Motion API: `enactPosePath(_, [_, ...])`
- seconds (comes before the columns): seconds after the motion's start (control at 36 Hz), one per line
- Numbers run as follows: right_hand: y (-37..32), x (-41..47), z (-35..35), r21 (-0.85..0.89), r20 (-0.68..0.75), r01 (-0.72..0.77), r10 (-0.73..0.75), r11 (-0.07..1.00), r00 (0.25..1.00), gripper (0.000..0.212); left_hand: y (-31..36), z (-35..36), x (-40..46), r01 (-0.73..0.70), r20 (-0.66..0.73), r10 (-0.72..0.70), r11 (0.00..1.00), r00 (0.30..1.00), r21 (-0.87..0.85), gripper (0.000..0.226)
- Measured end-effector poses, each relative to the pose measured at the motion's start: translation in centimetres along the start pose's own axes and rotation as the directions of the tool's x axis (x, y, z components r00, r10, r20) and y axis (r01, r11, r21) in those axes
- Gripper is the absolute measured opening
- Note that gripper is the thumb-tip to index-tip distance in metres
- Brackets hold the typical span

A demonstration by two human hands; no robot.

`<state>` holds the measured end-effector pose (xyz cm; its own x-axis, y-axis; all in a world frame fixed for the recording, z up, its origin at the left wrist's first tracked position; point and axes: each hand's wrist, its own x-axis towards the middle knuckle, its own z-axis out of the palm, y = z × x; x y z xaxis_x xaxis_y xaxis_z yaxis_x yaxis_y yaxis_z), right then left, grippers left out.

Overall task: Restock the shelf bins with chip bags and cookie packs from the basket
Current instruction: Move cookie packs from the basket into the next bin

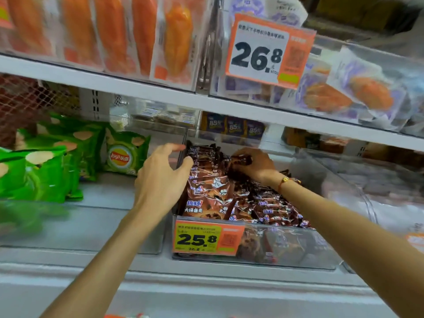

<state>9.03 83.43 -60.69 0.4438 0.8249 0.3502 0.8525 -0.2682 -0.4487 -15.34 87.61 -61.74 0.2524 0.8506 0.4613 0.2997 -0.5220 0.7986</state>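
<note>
A clear plastic shelf bin [286, 246] in the middle holds a heap of brown cookie packs [215, 191]. My right hand [254, 166] reaches over the back of the heap and grips one brown cookie pack [241, 160] in its curled fingers. My left hand [165, 177] hovers at the bin's left wall, fingers spread and loosely bent, thumb touching the packs at the back left. Green chip bags [52, 161] fill the bin to the left. The basket is out of view.
A yellow and orange price tag [206, 238] reading 25.8 hangs on the cookie bin's front. The upper shelf [137, 88] carries orange snack packs and a 26.8 tag [266, 51]. A clear bin [367, 193] stands to the right.
</note>
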Motion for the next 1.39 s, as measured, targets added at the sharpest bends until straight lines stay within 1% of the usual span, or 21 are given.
enactPosePath(0.11, [0.0, 1.1, -0.1, -0.253, 0.045, 0.094, -0.086, 0.963, 0.995, 0.027, -0.1, 0.1, -0.1, -0.024, -0.008, 0.024, 1.000, 1.000, 0.005, 0.026])
enactPosePath(0.17, [-0.1, 1.6, -0.8, -0.315, 0.068, 0.141, -0.126, 0.939, 0.990, 0.029, 0.0, 0.1, -0.1, -0.034, -0.019, 0.034, 0.999, 0.999, 0.011, 0.025])
enactPosePath(0.19, [0.0, 1.9, -1.2, -0.314, 0.060, 0.160, -0.148, 0.936, 0.987, 0.029, 0.0, 0.1, -0.1, -0.035, -0.020, 0.035, 0.999, 0.999, 0.013, 0.025])
enactPosePath(0.25, [0.1, 2.4, -1.5, -0.263, -0.005, 0.172, -0.179, 0.949, 0.984, 0.028, 0.1, 0.2, -0.2, -0.033, -0.019, 0.033, 0.999, 0.999, 0.022, 0.025])
enactPosePath(0.33, [0.4, 3.1, -0.6, -0.184, -0.081, 0.143, -0.160, 0.972, 0.984, 0.026, 0.1, 0.2, -0.2, -0.033, -0.023, 0.034, 0.999, 0.999, 0.033, 0.024])
enactPosePath(0.42, [0.6, 3.6, 1.3, -0.176, -0.116, 0.142, -0.164, 0.974, 0.980, 0.022, 0.2, 0.3, -0.3, -0.036, -0.029, 0.037, 0.999, 0.999, 0.037, 0.022])
enactPosePath(0.44, [0.7, 3.7, 1.8, -0.198, -0.142, 0.150, -0.180, 0.969, 0.973, 0.020, 0.2, 0.3, -0.3, -0.037, -0.029, 0.038, 0.999, 0.999, 0.033, 0.022])
enactPosePath(0.53, [0.8, 3.7, 2.4, -0.364, -0.217, 0.180, -0.271, 0.914, 0.938, 0.021, 0.2, 0.3, -0.3, -0.040, -0.025, 0.041, 0.999, 0.999, 0.034, 0.021])
enactPosePath(0.58, [0.7, 3.8, 2.2, -0.418, -0.175, 0.216, -0.312, 0.882, 0.934, 0.025, 0.3, 0.3, -0.3, -0.036, -0.022, 0.038, 0.998, 0.999, 0.048, 0.021])
enactPosePath(0.64, [0.5, 3.8, 1.9, -0.392, -0.067, 0.265, -0.314, 0.881, 0.947, 0.032, 0.3, 0.4, -0.3, -0.028, -0.023, 0.030, 0.998, 0.999, 0.057, 0.021])
enactPosePath(0.69, [0.5, 3.8, 1.7, -0.380, -0.005, 0.280, -0.305, 0.882, 0.952, 0.037, 0.3, 0.4, -0.3, -0.026, -0.026, 0.027, 0.998, 0.999, 0.058, 0.020])
enactPosePath(0.81, [0.3, 4.0, 1.8, -0.405, -0.050, 0.285, -0.332, 0.869, 0.942, 0.036, 0.3, 0.3, -0.3, -0.026, -0.027, 0.028, 0.998, 0.999, 0.063, 0.019])
enactPosePath(0.86, [0.2, 3.8, 2.3, -0.427, -0.071, 0.267, -0.327, 0.864, 0.942, 0.038, 0.3, 0.4, -0.3, -0.028, -0.027, 0.030, 0.997, 0.999, 0.069, 0.019])
enactPosePath(0.97, [0.1, 3.7, 2.7, -0.438, -0.049, 0.242, -0.292, 0.866, 0.955, 0.042, 0.2, 0.5, -0.3, -0.033, -0.034, 0.035, 0.997, 0.999, 0.068, 0.019])
enactPosePath(1.06, [0.1, 3.8, 1.8, -0.368, 0.030, 0.247, -0.254, 0.896, 0.967, 0.042, 0.1, 0.5, -0.3, -0.045, -0.039, 0.047, 0.997, 0.998, 0.062, 0.018])
enactPosePath(1.14, [-0.1, 3.3, 0.7, -0.291, 0.096, 0.242, -0.224, 0.926, 0.970, 0.052, 0.1, 0.4, -0.2, -0.053, -0.044, 0.055, 0.997, 0.998, 0.057, 0.017])
enactPosePath(1.19, [-0.3, 2.2, 0.0, -0.287, 0.097, 0.219, -0.199, 0.933, 0.975, 0.055, 0.1, 0.3, -0.2, -0.054, -0.046, 0.057, 0.997, 0.997, 0.049, 0.018])
enactPosePath(1.28, [-0.9, -0.4, -1.2, -0.295, 0.066, 0.181, -0.169, 0.938, 0.983, 0.051, 0.3, 0.2, -0.4, -0.060, -0.071, 0.065, 0.996, 0.995, 0.065, 0.019])
enactPosePath(1.39, [-1.8, -5.6, -3.1, -0.141, 0.046, 0.200, -0.195, 0.970, 0.980, 0.043, 0.8, 0.1, -1.1, -0.123, -0.164, 0.145, 0.983, 0.976, 0.137, 0.017])
